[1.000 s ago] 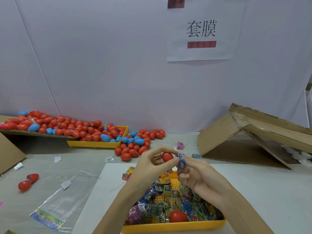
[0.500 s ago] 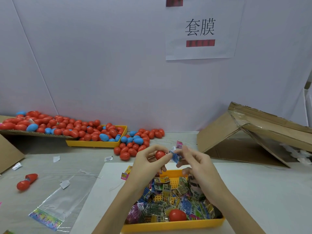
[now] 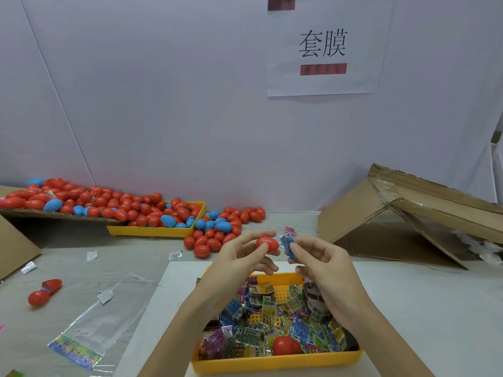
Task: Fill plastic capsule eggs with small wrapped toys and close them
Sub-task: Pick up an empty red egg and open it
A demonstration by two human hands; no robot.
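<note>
left hand (image 3: 239, 257) pinching red egg (image 3: 267, 244) | right hand (image 3: 324, 263) pinching blue toy (image 3: 288, 244) right beside egg, above front tray (image 3: 277, 361) of toys | not yet inside | many eggs (image 3: 130, 208) piled at back, looking done | many toys left

Left hand (image 3: 239, 257) up over the counter (image 3: 424, 308), its grip pinching a red egg half (image 3: 268, 244) between thumb and fingers. Right hand (image 3: 326, 265) right beside it, pinching a small blue wrapped toy (image 3: 288, 244), toy and egg almost touching. Below them, at the counter's near edge, a yellow tray (image 3: 272, 363) packed with wrapped toys (image 3: 261, 317), one red egg (image 3: 285, 345) lying among them. Along the far edge, a second yellow tray (image 3: 152, 231) and a cardboard sheet (image 3: 54, 216) heaped with red and blue eggs (image 3: 130, 205). An open cardboard box (image 3: 408, 213) lies at the far right corner.
</note>
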